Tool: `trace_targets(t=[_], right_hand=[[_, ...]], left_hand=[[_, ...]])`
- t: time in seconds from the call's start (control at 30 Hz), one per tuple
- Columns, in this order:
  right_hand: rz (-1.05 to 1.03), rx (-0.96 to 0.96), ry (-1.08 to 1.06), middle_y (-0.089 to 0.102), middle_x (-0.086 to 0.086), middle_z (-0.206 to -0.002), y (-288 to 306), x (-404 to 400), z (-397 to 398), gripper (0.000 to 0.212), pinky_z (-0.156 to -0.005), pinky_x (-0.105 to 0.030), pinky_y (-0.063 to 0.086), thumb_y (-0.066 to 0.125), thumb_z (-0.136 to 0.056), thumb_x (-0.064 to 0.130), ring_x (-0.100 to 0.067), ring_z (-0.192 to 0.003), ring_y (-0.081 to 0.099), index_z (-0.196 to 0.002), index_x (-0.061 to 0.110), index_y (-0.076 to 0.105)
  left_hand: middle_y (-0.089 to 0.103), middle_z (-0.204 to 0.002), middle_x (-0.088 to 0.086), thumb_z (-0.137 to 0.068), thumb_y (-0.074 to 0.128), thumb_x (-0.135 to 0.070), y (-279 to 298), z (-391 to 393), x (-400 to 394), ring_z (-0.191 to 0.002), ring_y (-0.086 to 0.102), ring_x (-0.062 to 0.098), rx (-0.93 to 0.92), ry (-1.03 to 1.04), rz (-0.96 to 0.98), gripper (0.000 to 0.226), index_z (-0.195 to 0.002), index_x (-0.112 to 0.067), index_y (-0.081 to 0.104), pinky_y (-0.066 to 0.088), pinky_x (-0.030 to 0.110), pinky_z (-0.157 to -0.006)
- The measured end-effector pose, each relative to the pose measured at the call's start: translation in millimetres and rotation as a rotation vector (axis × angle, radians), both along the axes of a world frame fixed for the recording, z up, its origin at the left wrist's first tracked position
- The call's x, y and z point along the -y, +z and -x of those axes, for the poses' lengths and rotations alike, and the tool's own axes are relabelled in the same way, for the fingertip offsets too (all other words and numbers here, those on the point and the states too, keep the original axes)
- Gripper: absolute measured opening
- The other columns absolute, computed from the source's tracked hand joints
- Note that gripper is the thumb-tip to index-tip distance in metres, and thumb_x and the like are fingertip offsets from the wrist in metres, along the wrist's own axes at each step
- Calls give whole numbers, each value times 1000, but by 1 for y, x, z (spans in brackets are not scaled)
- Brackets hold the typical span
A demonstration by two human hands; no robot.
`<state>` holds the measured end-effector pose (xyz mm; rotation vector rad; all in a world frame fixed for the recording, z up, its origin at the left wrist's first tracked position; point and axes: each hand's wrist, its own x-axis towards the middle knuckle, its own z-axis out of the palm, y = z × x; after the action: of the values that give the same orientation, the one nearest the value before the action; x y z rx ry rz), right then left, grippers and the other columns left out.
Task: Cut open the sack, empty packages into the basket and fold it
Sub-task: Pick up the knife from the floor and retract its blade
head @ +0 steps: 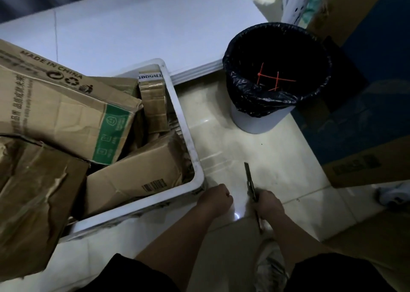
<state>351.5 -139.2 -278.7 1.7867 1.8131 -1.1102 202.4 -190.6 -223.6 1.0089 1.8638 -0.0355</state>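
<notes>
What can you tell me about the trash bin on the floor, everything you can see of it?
The trash bin is round, with a pale, plastic-looking wall, and stands upright on the tiled floor, right of the white basket and apart from it. A crinkled black bag lines it and folds over the rim. Inside lie a few thin red ties, crossing one another; otherwise the inside looks dark. Neither hand touches it.

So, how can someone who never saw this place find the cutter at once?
Start from the black-lined bin on the pale tiled floor. Come straight toward the person: the right hand grips the cutter, its dark slim blade pointing at the bin. Nothing else nearby is thin and dark.
</notes>
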Motion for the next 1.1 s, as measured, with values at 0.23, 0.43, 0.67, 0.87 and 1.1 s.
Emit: trace_targets(t=[0.23,0.43,0.67,0.87,1.1], right_hand=[[367,-379,-189,49,-11,-60,70,-25,22,23,-40,-25,51,58,-88,-6,-12,-37,53,-71,7,49],[408,-583,-251,54,-6,-66,153,-25,31,24,-56,-25,59,61,-88,0,-9,-51,58,-82,14,43],[220,-683,-229,60,7,-74,241,-1,43,21,-55,-20,41,63,-87,17,-1,-60,59,-79,24,45],[89,-894,-299,61,8,-69,307,31,73,27,-65,-26,36,43,-97,43,-6,-61,51,-79,25,49],[96,-1134,-309,73,-1,-82,357,58,126,27,-60,-25,41,38,-100,35,-10,-62,63,-96,18,58]], left_hand=[[62,-118,22,-100,43,-32,49,-13,6,-105,60,31,206,7,41,43,-116,4,61,39,25,-65],[59,-61,0,-95,55,-36,118,-14,13,-50,57,10,372,235,-104,29,-103,-9,61,47,16,-48],[53,-64,4,-99,41,-19,187,-8,28,-38,56,9,439,404,-134,16,-92,-8,49,45,16,-40],[31,-57,0,-97,32,-12,252,7,53,-38,33,8,477,512,-329,24,-75,-19,37,34,11,-35],[28,-53,-3,-97,39,-21,301,51,86,-27,22,4,428,591,-539,24,-73,-19,40,15,8,-35]])
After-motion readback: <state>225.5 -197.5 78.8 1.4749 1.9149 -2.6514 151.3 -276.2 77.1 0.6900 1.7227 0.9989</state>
